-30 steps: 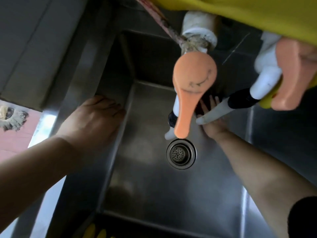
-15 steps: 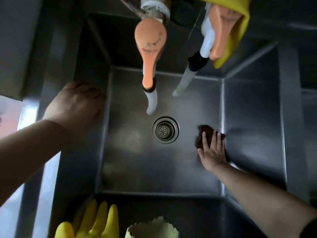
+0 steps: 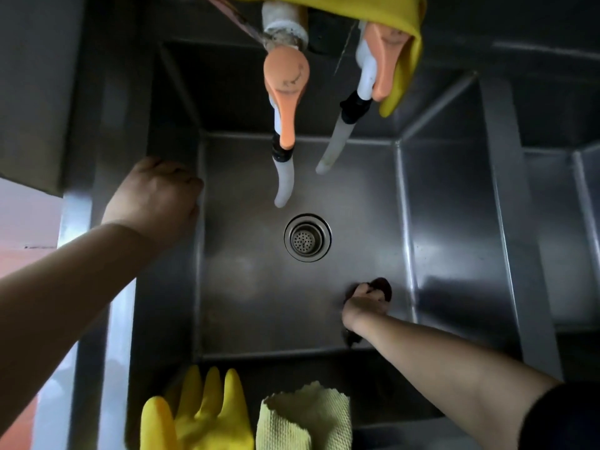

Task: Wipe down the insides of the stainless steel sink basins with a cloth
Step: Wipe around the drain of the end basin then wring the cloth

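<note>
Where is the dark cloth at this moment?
In the head view, the dark cloth lies on the basin floor under the right hand, right of the drain, near the right wall.

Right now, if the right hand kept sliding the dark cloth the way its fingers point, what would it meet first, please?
The right hand points its cloth up-frame along the basin floor. The way looks free until the back wall; the drain lies left of that line.
</note>
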Tool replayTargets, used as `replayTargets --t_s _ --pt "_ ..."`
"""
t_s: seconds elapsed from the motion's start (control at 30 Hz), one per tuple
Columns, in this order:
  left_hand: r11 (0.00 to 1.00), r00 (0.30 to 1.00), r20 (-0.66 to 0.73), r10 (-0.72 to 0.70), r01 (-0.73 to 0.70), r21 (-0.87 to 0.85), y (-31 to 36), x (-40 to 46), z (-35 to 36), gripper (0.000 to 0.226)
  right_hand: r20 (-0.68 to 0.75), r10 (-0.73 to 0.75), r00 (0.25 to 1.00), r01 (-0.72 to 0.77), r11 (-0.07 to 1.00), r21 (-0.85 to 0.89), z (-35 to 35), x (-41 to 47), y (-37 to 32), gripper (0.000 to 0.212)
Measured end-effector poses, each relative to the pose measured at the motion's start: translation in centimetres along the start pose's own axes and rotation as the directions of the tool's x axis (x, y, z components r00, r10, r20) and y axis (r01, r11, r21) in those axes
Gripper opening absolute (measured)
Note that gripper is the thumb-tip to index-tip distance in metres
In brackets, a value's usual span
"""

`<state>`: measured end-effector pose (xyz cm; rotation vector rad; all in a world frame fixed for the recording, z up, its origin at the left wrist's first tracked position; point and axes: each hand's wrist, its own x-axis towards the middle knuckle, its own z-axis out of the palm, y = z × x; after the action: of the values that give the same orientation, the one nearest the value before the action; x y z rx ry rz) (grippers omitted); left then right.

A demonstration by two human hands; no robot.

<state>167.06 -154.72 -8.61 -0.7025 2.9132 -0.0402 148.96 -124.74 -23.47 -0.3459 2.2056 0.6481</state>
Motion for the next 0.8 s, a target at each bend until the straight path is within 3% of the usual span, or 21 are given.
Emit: replayTargets --t_s 0.1,0.23,0.33,0.43,0.57,0.67,0.73,0.8 --pt "1.000 1.000 -0.011 0.000 -0.001 -0.014 0.0 0.0 0.2 0.018 -0.059 -0.107 0.993 0.117 0.968 0.222 0.0 -0.7 -0.3 0.047" --pt "1.000 0.999 -0.035 -0.014 0.013 -0.015 0.0 -0.2 0.0 0.018 -0.012 -0.232 0.973 0.217 0.889 0.404 -1.4 -3.1 -1.9 0.065" --pt "0.999 0.999 -0.026 -0.043 0.042 -0.023 0.4 -0.5 -0.5 0.022 -0.132 -0.366 0.921 0.384 0.798 0.464 -3.3 -5.8 -2.8 0.048" --pt "0.993 0.997 0.014 -0.079 0.080 -0.084 1.0 -0.7 -1.7 0.017 -0.290 -0.405 0.867 0.498 0.694 0.520 -5.5 -9.4 -2.1 0.045" --pt "0.993 0.998 0.038 -0.048 0.052 -0.110 2.6 -2.3 -4.3 0.015 -0.558 -0.402 0.726 0.671 0.595 0.443 -7.8 -15.0 1.6 0.047" --pt "0.973 0.998 0.049 -0.045 0.055 -0.226 6.7 -3.5 -6.2 0.028 -0.726 -0.384 0.571 0.760 0.583 0.289 -8.7 -18.3 5.2 0.070" --pt "0.898 0.996 0.051 -0.076 0.091 -0.430 10.9 -4.1 -8.0 0.037 -0.763 -0.357 0.539 0.768 0.580 0.272 -9.1 -19.7 7.1 0.088" --pt "0.668 0.986 0.108 -0.124 0.164 -0.726 15.0 -4.4 -10.4 0.041 -0.787 -0.317 0.529 0.774 0.562 0.293 -9.4 -20.9 8.7 0.096"
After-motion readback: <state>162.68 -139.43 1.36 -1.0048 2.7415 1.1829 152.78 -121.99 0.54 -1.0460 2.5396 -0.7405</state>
